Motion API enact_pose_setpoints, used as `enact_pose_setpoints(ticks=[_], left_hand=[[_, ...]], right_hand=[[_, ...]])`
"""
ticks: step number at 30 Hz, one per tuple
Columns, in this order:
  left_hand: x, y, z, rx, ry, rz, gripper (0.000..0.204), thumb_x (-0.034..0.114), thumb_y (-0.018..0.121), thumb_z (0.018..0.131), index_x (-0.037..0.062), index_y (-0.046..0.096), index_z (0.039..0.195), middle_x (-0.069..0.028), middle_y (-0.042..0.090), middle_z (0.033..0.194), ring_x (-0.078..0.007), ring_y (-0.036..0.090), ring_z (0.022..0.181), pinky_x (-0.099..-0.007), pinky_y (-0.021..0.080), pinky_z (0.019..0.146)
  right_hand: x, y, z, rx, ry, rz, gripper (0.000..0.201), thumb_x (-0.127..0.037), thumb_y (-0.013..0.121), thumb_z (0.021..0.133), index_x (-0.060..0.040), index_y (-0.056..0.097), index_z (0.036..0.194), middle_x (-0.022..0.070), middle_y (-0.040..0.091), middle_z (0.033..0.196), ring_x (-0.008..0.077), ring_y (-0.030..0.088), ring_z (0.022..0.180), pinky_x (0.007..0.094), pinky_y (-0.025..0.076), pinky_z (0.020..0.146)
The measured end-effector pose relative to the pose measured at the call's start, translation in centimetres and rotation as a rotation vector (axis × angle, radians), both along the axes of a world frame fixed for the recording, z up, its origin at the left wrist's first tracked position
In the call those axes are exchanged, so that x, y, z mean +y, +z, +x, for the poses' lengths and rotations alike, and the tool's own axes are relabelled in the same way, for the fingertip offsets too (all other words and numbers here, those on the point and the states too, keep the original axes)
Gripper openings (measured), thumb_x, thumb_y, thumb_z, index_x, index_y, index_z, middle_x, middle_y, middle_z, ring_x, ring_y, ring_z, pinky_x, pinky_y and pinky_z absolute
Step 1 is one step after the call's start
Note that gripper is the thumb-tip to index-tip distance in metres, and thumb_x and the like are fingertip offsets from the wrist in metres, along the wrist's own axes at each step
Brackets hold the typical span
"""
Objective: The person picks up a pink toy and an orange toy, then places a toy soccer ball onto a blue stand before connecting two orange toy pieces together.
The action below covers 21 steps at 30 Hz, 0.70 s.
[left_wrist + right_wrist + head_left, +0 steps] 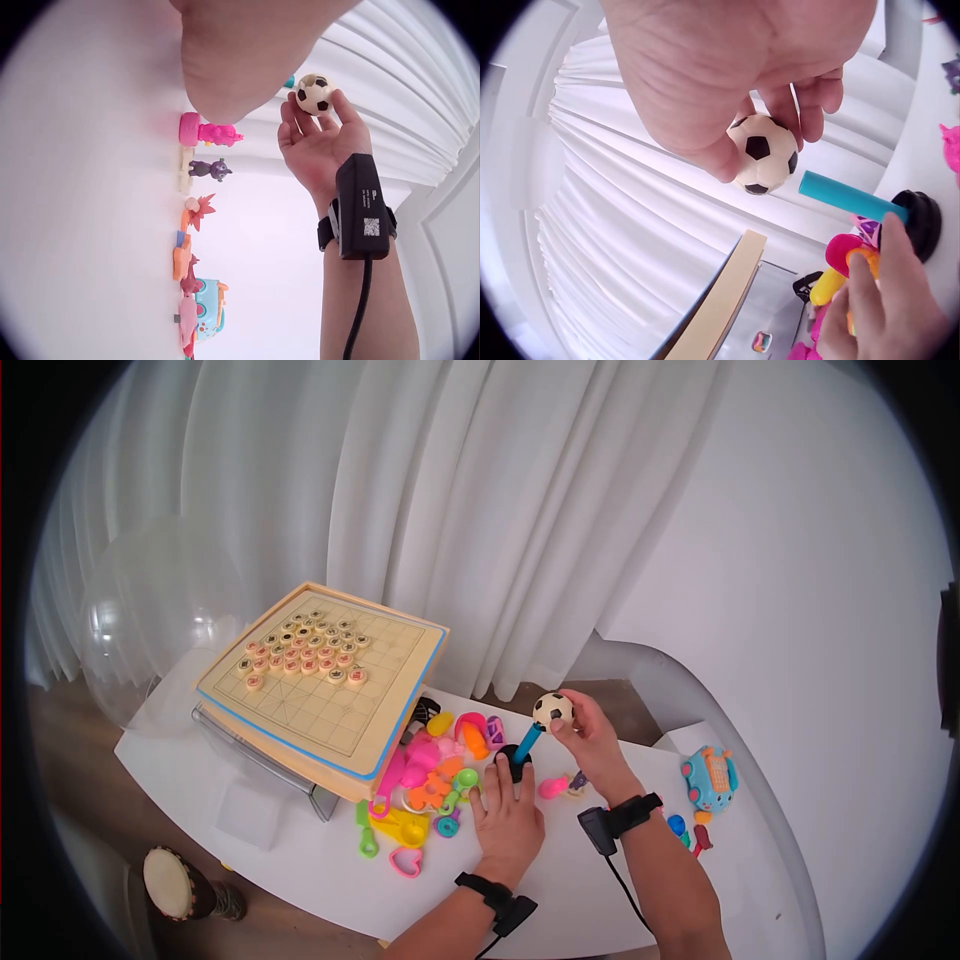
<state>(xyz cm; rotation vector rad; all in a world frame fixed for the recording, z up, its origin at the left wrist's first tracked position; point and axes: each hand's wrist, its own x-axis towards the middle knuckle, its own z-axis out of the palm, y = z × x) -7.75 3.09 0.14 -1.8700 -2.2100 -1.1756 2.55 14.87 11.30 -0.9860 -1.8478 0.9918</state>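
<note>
My right hand [600, 752] holds a small black-and-white toy soccer ball [553, 709] between thumb and fingers. Just below it stands an upright blue tube [528, 745] on a round black base [924, 225]. The right wrist view shows a gap between the ball [761, 154] and the tube's top end [844, 196]. Low at the base, my left hand [508, 828] reaches over the table with its fingers extended, fingertips right at the black base. The left wrist view has the ball [315, 95] in the right hand's fingertips, while the left palm fills the top.
Left of the hands, a wooden xiangqi board [330, 710] with round pieces rests on a stand. Colourful plastic toys, including a yellow scoop [402, 827] and a pink heart cutter [406, 863], lie beside it. A blue toy telephone [710, 779] sits on the right.
</note>
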Motion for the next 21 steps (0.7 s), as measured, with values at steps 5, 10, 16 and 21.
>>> enact_pose_setpoints(ticks=[5,10,16,21], left_hand=[[0.3,-1.0,0.0,0.034,-0.044,-0.093,0.069,0.024,0.068,0.090,0.0162,0.051,0.156,-0.0168,0.034,0.170,-0.0354,0.027,0.158,-0.0625,0.022,0.124],[0.3,-0.9,-0.2,0.059,-0.052,-0.106,0.067,0.025,0.069,0.090,0.0149,0.052,0.154,-0.0137,0.038,0.167,-0.0357,0.028,0.156,-0.0649,0.018,0.124],[0.4,-0.7,-0.1,0.048,-0.052,-0.103,0.066,0.024,0.069,0.090,0.0143,0.053,0.153,-0.0139,0.040,0.165,-0.0343,0.028,0.157,-0.0652,0.016,0.125],[0.6,-0.9,-0.3,0.049,-0.049,-0.044,0.063,0.022,0.069,0.088,0.0147,0.056,0.149,-0.0151,0.046,0.160,-0.0333,0.030,0.156,-0.0647,0.016,0.126]], right_hand=[[-0.8,0.9,-0.6,-0.191,-0.074,0.148,0.059,-0.027,0.078,0.096,-0.0046,0.055,0.145,0.0105,0.068,0.129,0.0203,0.065,0.118,0.0363,0.051,0.099],[-0.3,0.2,-0.6,-0.254,-0.097,0.277,0.059,-0.026,0.081,0.091,-0.0062,0.059,0.142,0.0114,0.069,0.130,0.0265,0.065,0.118,0.0411,0.050,0.102],[-1.4,1.2,-0.7,-0.512,-0.157,0.608,0.058,-0.020,0.084,0.088,-0.0044,0.061,0.139,0.0133,0.070,0.125,0.0256,0.067,0.110,0.0397,0.053,0.100],[-0.6,0.7,-0.9,-0.327,-0.076,0.463,0.053,-0.025,0.082,0.090,-0.0042,0.062,0.135,0.0135,0.072,0.118,0.0287,0.067,0.105,0.0407,0.052,0.095]])
